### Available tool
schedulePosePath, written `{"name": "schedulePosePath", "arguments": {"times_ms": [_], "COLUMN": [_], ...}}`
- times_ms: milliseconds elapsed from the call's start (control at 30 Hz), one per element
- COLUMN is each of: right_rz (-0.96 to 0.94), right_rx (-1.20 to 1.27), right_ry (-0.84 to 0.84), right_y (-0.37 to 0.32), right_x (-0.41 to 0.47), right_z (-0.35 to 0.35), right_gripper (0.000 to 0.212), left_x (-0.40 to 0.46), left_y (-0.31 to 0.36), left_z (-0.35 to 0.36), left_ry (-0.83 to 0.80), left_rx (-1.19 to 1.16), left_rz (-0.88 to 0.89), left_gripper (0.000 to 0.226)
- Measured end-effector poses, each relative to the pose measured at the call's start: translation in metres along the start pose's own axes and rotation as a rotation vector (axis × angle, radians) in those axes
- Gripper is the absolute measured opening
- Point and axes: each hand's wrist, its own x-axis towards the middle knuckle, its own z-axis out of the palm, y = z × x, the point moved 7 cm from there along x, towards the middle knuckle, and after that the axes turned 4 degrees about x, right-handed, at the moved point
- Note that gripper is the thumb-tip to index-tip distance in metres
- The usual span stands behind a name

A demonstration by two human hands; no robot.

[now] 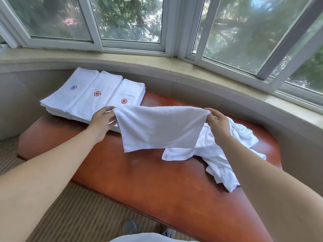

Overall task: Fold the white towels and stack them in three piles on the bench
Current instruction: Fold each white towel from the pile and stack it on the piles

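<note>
Fingers (111, 109) of the left hand (102, 120) and the right hand (217, 122) are pinching the top corners of a white towel (160, 127), which is hanging mid-frame over the red-brown counter (139, 175). Three folded piles (94, 95) are sitting upper left; unfolded towels (225, 154) are lying at right.

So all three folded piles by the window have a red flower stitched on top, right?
Not quite. The head view shows three folded piles, but only two top towels carry a red flower; the leftmost carries a blue flower.
</note>
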Motion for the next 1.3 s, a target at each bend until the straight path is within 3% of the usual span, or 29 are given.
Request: {"name": "schedulePosePath", "arguments": {"times_ms": [100,233,333,433,633,867,967,1133,1200,1300], "right_rz": [0.072,0.349,0.437,0.323,-0.054,-0.271,-0.044,0.769,0.904,0.840], "right_rx": [0.086,0.357,0.372,0.107,-0.583,-0.828,-0.816,-0.847,-0.827,-0.809], "right_ry": [0.002,-0.007,-0.006,-0.033,-0.055,-0.011,-0.230,-0.733,-0.762,-0.654], "right_y": [0.003,0.016,0.016,0.007,-0.022,-0.048,-0.024,0.051,0.057,0.045], "right_x": [0.002,0.005,0.007,0.012,0.015,0.009,0.002,-0.051,-0.059,-0.042], "right_z": [-0.003,-0.001,-0.001,-0.009,-0.013,-0.006,-0.005,-0.021,-0.025,-0.021], "right_gripper": [0.027,0.036,0.037,0.024,0.032,0.022,0.010,0.021,0.024,0.021], "left_x": [-0.005,-0.006,-0.005,-0.002,0.001,-0.002,-0.005,-0.030,-0.041,-0.033], "left_y": [0.006,0.009,0.013,0.020,0.036,0.048,0.027,-0.031,-0.035,-0.020], "left_z": [0.002,-0.001,-0.001,-0.001,-0.015,-0.021,-0.021,-0.034,-0.041,-0.041], "left_ry": [0.002,0.079,0.103,0.057,0.099,0.178,0.013,-0.589,-0.700,-0.631], "left_rx": [-0.037,-0.130,-0.103,0.075,0.552,0.831,0.937,1.361,1.333,1.197], "left_rz": [-0.001,-0.068,-0.083,-0.026,0.112,0.360,0.263,-0.280,-0.511,-0.553], "left_gripper": [0.012,0.019,0.009,0.013,0.020,0.007,0.009,0.008,0.010,0.011]}}
